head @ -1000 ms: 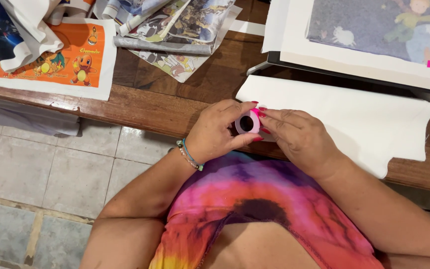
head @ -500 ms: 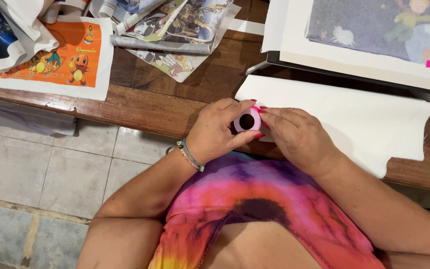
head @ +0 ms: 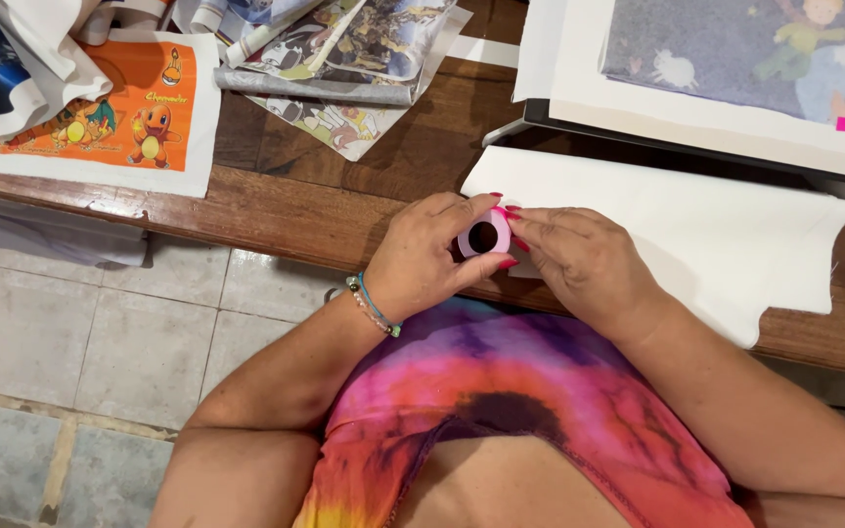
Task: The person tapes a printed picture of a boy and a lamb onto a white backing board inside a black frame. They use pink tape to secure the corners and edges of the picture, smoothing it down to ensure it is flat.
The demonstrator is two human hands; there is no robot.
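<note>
Left hand (head: 429, 256) grasps a small pink tape roll (head: 484, 236) between thumb and fingers; right hand (head: 579, 262) pinches its edge, fingertips hiding the far rim over white paper sheet (head: 716, 235).

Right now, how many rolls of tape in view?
1. A small pink tape roll held between the left hand and the right hand, over the white sheet. Others may hide under the printed cloths.

A sleeveless tie-dye top (head: 530, 411) in pink, purple, orange and yellow. Red-painted nails (head: 508, 263). A beaded bracelet with a turquoise cord (head: 374, 306) circles the left wrist.
</note>
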